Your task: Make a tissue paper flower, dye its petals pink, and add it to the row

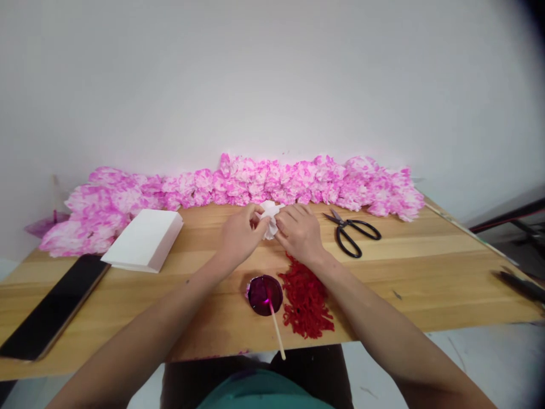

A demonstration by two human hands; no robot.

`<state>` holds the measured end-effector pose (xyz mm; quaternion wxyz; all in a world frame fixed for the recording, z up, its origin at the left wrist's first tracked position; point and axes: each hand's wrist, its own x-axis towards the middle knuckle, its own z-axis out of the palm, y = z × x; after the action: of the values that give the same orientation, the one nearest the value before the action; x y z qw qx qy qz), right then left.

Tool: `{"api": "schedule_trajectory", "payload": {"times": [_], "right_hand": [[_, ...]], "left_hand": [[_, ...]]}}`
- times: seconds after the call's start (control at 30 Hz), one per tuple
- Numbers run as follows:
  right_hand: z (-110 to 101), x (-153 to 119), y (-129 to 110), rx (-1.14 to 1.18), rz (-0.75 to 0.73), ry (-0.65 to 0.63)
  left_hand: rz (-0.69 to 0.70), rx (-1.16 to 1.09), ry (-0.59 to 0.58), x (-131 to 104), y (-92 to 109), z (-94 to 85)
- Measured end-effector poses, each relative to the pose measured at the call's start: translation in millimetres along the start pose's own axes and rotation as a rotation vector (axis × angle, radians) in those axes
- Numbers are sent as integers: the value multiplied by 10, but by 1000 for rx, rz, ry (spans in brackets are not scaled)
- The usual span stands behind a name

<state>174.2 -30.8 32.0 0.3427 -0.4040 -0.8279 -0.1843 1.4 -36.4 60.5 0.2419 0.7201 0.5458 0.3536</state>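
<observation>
Between my two hands is a small crumpled piece of white tissue paper (271,218), held above the middle of the table. My left hand (242,232) pinches its left side with thumb and forefinger. On the other side my right hand (301,230) has its fingers curled over the paper's edge. Closer to me stands a small round cup of dark purple liquid (259,295) with a wooden stick (277,332) leaning out of it. A pile of short red strands (307,301) lies beside the cup, partly under my right forearm.
Pink-and-white paper flowers (264,180) are heaped in a long row against the wall. Black-handled scissors (353,230) lie right of my hands. At left are a stack of white paper (145,238) and a black phone (55,307). A dark object (522,286) sits at the right edge.
</observation>
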Motion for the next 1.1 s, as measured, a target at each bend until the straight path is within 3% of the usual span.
{"api": "schedule_trajectory", "payload": {"times": [0.13,0.3,0.37,0.5,0.67,0.83,0.93,1.1], "right_hand": [[-14,12,-6,7,-24,16],[-16,29,-42,42,-67,55],[-8,33,-57,33,-89,64],[9,40,-81,29,-100,63],[14,35,-86,29,-128,53],[14,18,-27,66,-53,51],[10,18,11,26,-18,79],[8,22,25,7,-22,128]], "left_hand": [[-80,-360,22,39,-104,70],[-342,-694,-79,39,-282,29],[-320,-651,-71,21,-289,-34],[-118,-403,24,14,-160,-130],[-12,-168,-10,120,-111,-61],[-96,-285,55,198,-321,-61],[-168,-391,82,137,-342,-135],[-144,-432,-78,-28,-173,-120]]}}
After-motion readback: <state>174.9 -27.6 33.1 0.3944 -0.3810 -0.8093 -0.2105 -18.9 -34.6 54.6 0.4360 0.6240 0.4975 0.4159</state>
